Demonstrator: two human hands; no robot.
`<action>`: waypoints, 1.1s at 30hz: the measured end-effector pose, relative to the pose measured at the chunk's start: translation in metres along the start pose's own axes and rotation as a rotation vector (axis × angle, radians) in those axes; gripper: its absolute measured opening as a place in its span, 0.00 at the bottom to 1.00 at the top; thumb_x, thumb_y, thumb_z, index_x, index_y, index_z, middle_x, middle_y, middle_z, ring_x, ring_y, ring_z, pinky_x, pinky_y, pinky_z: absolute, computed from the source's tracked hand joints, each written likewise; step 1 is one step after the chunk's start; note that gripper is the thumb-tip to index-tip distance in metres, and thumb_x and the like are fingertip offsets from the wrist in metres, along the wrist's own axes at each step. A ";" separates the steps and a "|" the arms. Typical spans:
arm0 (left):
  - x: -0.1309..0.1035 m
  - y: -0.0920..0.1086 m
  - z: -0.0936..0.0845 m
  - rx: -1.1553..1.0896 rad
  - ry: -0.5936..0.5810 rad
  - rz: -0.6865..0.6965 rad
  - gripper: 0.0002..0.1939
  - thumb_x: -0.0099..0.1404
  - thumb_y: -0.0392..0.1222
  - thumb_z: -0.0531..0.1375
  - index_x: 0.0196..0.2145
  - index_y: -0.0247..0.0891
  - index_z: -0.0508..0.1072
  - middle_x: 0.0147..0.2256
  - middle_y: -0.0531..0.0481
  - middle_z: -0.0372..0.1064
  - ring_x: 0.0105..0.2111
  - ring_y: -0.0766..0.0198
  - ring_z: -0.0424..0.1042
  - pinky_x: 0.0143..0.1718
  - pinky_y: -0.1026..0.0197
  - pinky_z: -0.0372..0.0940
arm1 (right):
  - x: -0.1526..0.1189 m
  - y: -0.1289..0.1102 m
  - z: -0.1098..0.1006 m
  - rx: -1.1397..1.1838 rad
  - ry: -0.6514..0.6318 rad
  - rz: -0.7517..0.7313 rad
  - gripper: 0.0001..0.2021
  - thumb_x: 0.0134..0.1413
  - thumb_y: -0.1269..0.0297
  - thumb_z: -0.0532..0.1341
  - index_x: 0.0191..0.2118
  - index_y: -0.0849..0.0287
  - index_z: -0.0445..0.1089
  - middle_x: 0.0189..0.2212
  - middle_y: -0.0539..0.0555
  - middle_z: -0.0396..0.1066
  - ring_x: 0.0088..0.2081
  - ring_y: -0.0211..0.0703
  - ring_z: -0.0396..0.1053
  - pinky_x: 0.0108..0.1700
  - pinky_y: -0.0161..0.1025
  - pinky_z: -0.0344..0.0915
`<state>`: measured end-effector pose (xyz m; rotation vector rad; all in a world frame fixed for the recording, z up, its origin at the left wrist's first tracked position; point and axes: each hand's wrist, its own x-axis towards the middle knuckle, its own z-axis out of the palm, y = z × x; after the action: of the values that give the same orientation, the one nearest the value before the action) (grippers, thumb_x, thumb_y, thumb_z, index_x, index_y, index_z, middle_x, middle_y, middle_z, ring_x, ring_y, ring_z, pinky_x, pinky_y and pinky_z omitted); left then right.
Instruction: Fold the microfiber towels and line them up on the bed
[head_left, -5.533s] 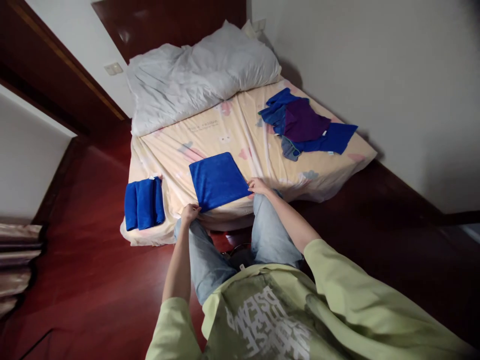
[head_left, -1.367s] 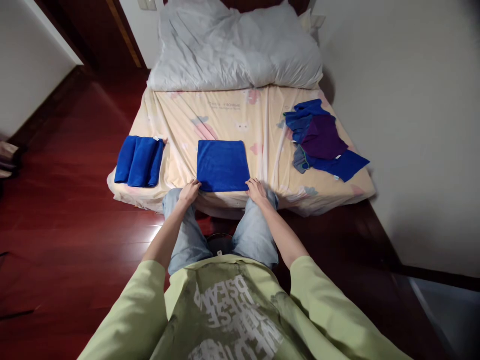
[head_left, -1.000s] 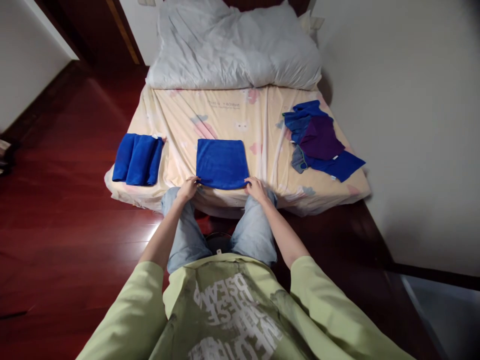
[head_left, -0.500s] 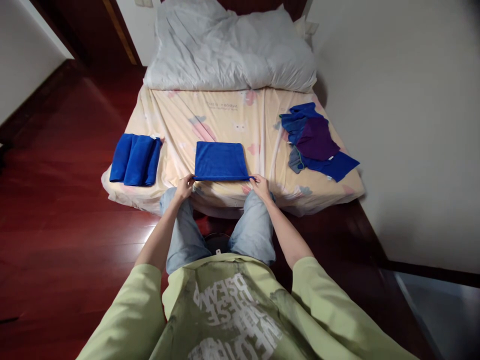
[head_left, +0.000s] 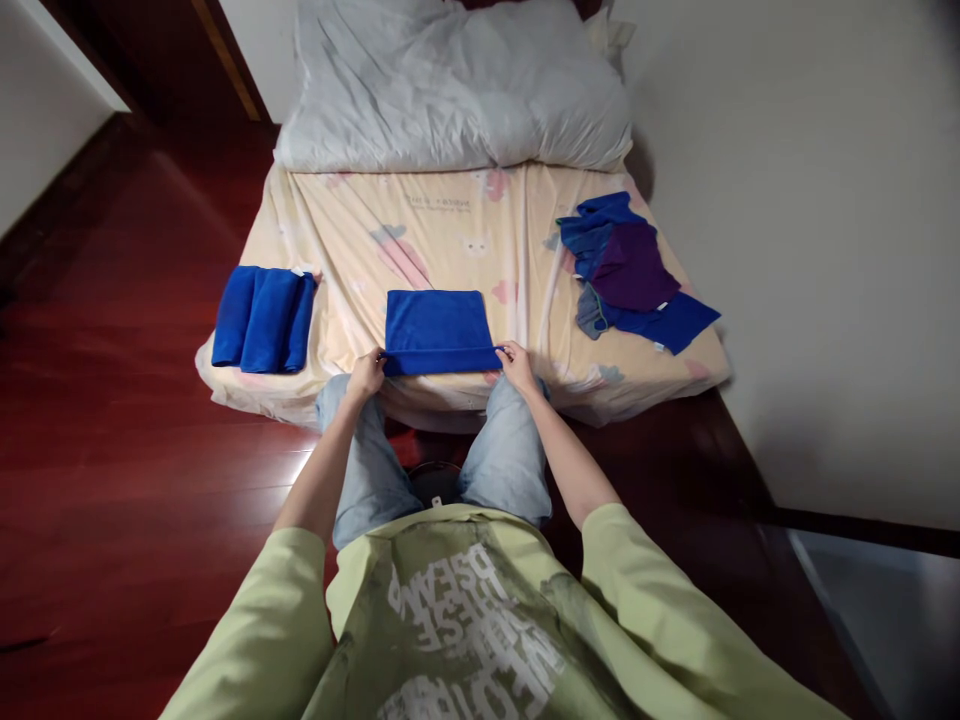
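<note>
A blue towel [head_left: 436,318] lies on the bed in front of me, its near edge turned over into a flat band. My left hand [head_left: 367,372] pinches the left end of that band. At the band's right end, my right hand [head_left: 516,364] has its fingers closed on the cloth. To the left rest several rolled blue towels [head_left: 262,320], side by side. A loose heap of cloths lies to the right, with a purple cloth [head_left: 636,268] over blue ones [head_left: 666,322] and a grey piece [head_left: 589,310] at its side.
The bed [head_left: 337,230] wears a pale yellow printed sheet. A bunched grey-white quilt [head_left: 450,90] fills its far end. A white wall [head_left: 810,250] rises on the right, and dark red wooden floor [head_left: 135,420] spreads on the left. My knees are near the bed's front edge.
The towel's near edge has gone from a thin fold under my fingers to a wider band folded over onto the cloth. Both hands still hold its ends.
</note>
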<state>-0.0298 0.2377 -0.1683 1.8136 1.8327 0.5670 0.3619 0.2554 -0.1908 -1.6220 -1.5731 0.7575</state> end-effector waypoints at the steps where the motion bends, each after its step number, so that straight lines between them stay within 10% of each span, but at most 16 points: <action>1: 0.001 0.000 0.000 0.010 -0.009 -0.008 0.17 0.72 0.38 0.52 0.53 0.37 0.75 0.45 0.38 0.79 0.47 0.50 0.78 0.51 0.54 0.70 | 0.001 0.001 0.000 0.001 -0.004 0.005 0.17 0.64 0.53 0.57 0.47 0.59 0.75 0.38 0.58 0.79 0.44 0.48 0.78 0.49 0.43 0.75; 33: 0.011 0.004 0.004 0.041 -0.076 -0.096 0.16 0.68 0.34 0.58 0.53 0.36 0.73 0.47 0.37 0.79 0.46 0.52 0.79 0.51 0.54 0.71 | 0.021 0.007 0.011 -0.214 -0.045 0.124 0.08 0.60 0.65 0.66 0.44 0.58 0.78 0.38 0.57 0.82 0.42 0.49 0.79 0.51 0.43 0.73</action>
<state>-0.0240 0.2490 -0.1702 1.7374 1.8814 0.4230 0.3581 0.2778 -0.2007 -1.8835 -1.6436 0.7137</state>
